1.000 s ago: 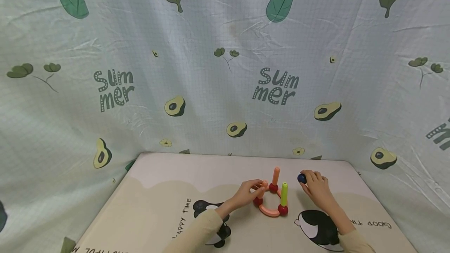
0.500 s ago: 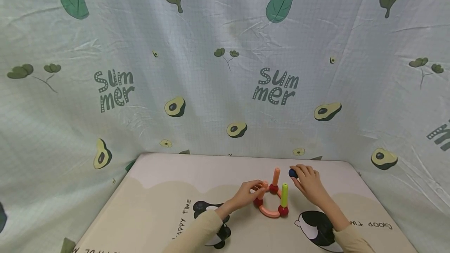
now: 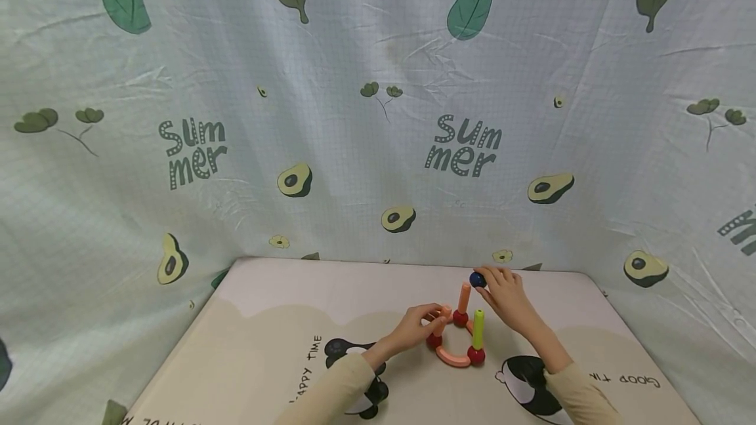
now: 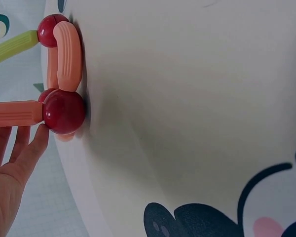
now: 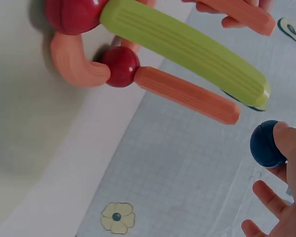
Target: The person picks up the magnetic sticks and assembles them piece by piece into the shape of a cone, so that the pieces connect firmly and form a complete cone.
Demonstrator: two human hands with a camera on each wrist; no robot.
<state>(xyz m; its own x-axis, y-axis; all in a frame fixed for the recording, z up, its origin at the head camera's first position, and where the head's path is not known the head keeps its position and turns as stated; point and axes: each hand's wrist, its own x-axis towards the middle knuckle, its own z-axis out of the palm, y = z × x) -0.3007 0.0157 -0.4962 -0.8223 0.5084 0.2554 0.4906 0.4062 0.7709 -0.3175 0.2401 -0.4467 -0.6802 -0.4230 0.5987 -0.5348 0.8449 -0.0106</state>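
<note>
A ring of curved orange pieces (image 3: 453,357) joined by red balls (image 3: 476,355) lies on the table, with upright rods on the balls. My left hand (image 3: 416,328) grips the left orange rod (image 4: 15,114), its fingers close to the red ball (image 4: 64,112) at the base. Between thumb and fingers, my right hand (image 3: 509,297) pinches a dark blue ball (image 5: 267,144). That ball is in the air beside the top of the far orange rod (image 3: 464,297), a small gap apart in the right wrist view. A yellow-green rod (image 3: 478,328) stands at the near right.
The pale table mat (image 3: 277,320) carries printed panda-like figures and lettering. Behind it hangs a light curtain (image 3: 342,143) with leaf and avocado prints, meeting the table's back edge.
My right hand has carried the blue ball leftward and slightly up, from right of the ring to beside the far orange rod's top. The left hand and ring stay in place.
</note>
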